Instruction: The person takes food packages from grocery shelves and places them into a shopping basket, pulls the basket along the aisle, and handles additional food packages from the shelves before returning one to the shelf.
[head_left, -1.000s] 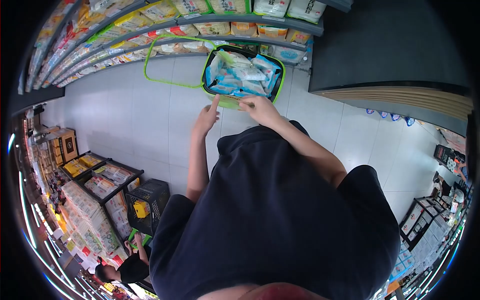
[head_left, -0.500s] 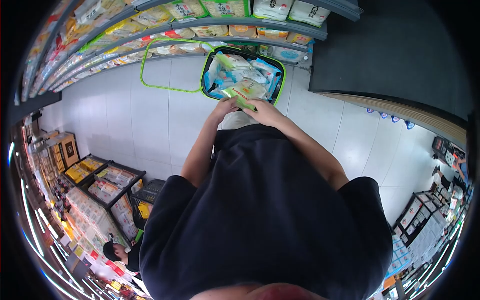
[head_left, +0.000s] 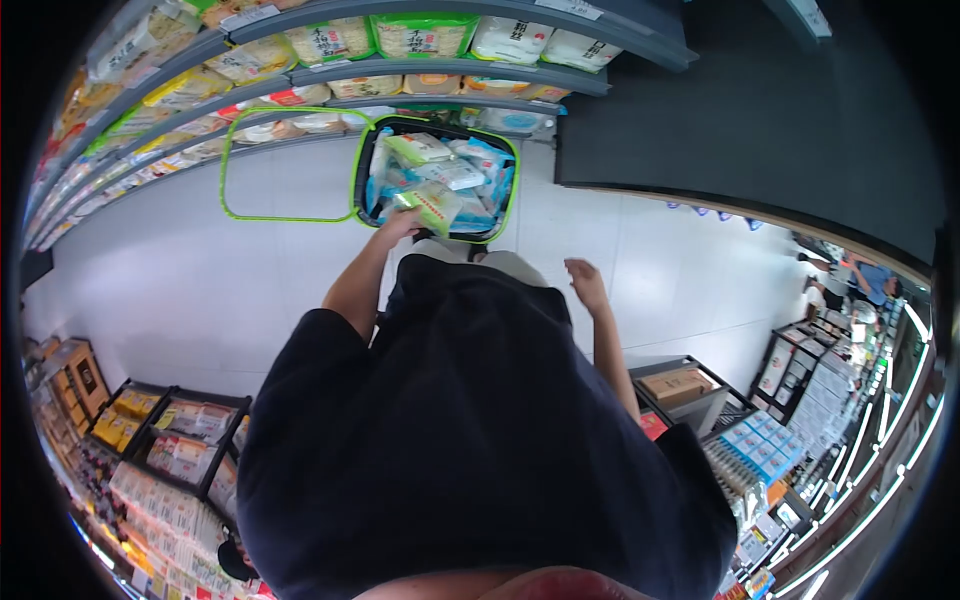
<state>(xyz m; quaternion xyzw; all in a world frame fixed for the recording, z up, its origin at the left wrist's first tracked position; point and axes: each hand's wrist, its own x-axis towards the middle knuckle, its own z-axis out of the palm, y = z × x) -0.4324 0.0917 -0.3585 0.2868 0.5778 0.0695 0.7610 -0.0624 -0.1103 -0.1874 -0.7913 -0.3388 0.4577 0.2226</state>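
Note:
A black shopping basket with a green rim stands on the floor in front of me, its green handle folded down to the left. Several blue and white bags fill it, and a green and white food packet lies on top near the back. At the basket's near left edge my left hand grips another green and white food packet, which rests over the bags. My right hand hangs beside my body, away from the basket, with its fingers apart and nothing in them.
Beyond the basket, shelves hold bagged dry foods. A dark display unit rises at the right. Racks of boxed goods stand behind me on the left, with more shelving on the right. Other people are far right.
My right hand has let go of the green and white food packet and swung out to the right. My left hand stays on it. The view has shifted, moving the basket left in the picture.

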